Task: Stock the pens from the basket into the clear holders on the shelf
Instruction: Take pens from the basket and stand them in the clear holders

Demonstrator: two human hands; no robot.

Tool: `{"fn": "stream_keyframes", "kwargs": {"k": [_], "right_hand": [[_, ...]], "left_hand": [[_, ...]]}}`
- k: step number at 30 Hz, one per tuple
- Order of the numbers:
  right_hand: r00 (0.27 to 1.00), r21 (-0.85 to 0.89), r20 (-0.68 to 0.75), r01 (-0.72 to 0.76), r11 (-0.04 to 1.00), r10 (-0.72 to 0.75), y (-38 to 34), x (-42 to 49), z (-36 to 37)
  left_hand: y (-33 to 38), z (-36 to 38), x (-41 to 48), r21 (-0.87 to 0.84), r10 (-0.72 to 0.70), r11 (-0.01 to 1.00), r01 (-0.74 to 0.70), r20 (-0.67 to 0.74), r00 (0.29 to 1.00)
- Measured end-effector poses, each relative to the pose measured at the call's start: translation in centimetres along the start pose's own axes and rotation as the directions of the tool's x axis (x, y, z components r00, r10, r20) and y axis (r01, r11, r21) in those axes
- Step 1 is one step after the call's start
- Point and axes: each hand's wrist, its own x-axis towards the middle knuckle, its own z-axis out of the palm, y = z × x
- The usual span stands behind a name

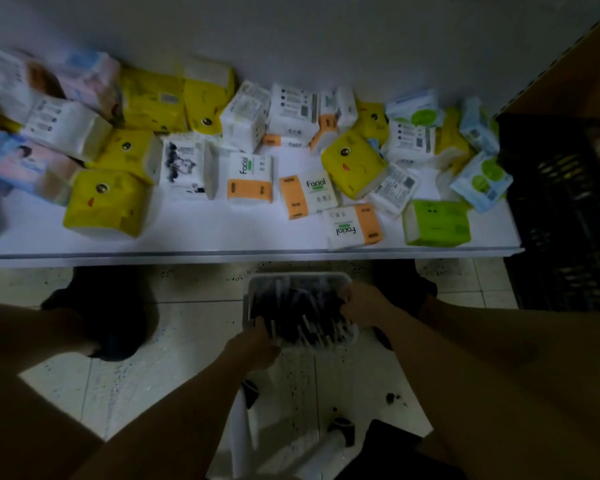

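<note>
Pens (300,313): dark bundle, packed in a clear basket (257,282) that sits low over the tiled floor (194,327), between our two hands and below the shelf edge.

Our left hand (253,341) is at the basket's near-left corner, fingers curled over the rim and touching the pens nearest it. Grip looks closed on the basket edge; whether it also pinches a pen, we cannot tell — too dark and blurred.

Our right hand (362,304) is on the basket's right side, fingers bent inward into the pen pile. Partly closed; we cannot tell if it has hold of pens or only the rim.

Beyond both hands, up and forward: white shelf (222,237) carrying loose tissue packs — yellow packs (106,202) ahead-left of our left hand, white-and-orange "Facial" packs (250,178) straight ahead of the basket, a green pack (437,223) ahead-right of our right hand. Packs lie at mixed angles, many touching.

Far right of our right hand: a black plastic crate (561,216), next to the shelf end.

Below our hands, nearer to us: white legs of a stool or frame (239,434), partly hidden.
</note>
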Motion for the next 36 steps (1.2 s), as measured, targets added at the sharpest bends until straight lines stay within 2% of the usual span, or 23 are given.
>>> {"fn": "stream_keyframes", "kwargs": {"k": [3, 6, 8, 11, 14, 16, 19, 22, 26, 28, 32, 36], "right_hand": [[0.998, -0.038, 0.05, -0.03, 0.999, 0.031, -0.2, 0.3, 0.6], [0.996, -0.069, 0.082, -0.031, 0.997, 0.037, -1.2, 0.7, 1.8], [0.995, -0.043, 0.098, -0.027, 0.999, 0.031, -1.4, 1.2, 3.3], [0.996, -0.006, 0.092, 0.003, 1.0, -0.002, -1.4, 1.6, 5.8], [0.999, -0.064, 0.037, -0.009, 0.998, 0.012, -1.2, 2.2, 7.7], [1.0, -0.058, 0.005, 0.012, 0.998, -0.012, -1.0, 2.7, 8.5], [0.999, -0.013, 0.034, -0.015, 1.0, 0.016, -1.6, 3.0, 8.2], [0.998, 0.013, 0.065, 0.014, 1.0, -0.015, -1.9, 3.1, 7.7], [0.997, 0.026, -0.057, 0.049, 0.998, -0.047, -2.0, 3.1, 8.1], [0.993, 0.047, -0.08, 0.09, 0.995, -0.086, -2.6, 3.0, 8.1], [0.982, 0.081, -0.022, 0.187, 0.979, -0.186, -4.1, 3.4, 8.4], [0.98, 0.072, 0.023, 0.198, 0.978, -0.2, -4.6, 4.3, 9.1]], "left_hand": [[0.9, -0.4, -0.2, 0.058, -0.023, 0.998, 0.028, -0.087, 0.996], [1.5, -0.5, 0.6, 0.189, -0.025, 0.981, 0.041, -0.086, 0.996], [1.5, -0.2, 1.1, 0.182, -0.042, 0.982, 0.055, -0.076, 0.996], [1.1, -0.3, 1.8, 0.062, -0.059, 0.996, 0.064, -0.077, 0.995], [0.8, -0.6, 2.1, -0.106, -0.015, 0.994, 0.008, -0.064, 0.998], [0.9, -1.2, 1.6, -0.235, 0.025, 0.971, -0.034, -0.04, 0.999], [1.0, -2.3, 0.8, -0.366, 0.028, 0.93, -0.035, -0.025, 0.999], [1.1, -3.1, 0.2, -0.423, -0.018, 0.906, 0.012, -0.011, 1.0], [1.0, -3.2, -0.5, -0.444, -0.073, 0.893, 0.074, 0.021, 0.997], [1.0, -2.9, -0.9, -0.457, -0.05, 0.889, 0.035, -0.021, 0.998], [0.8, -2.6, -1.7, -0.443, 0.014, 0.893, -0.076, -0.141, 0.99], [0.4, -3.1, -2.5, -0.486, 0.001, 0.871, -0.065, -0.131, 0.991]]}}
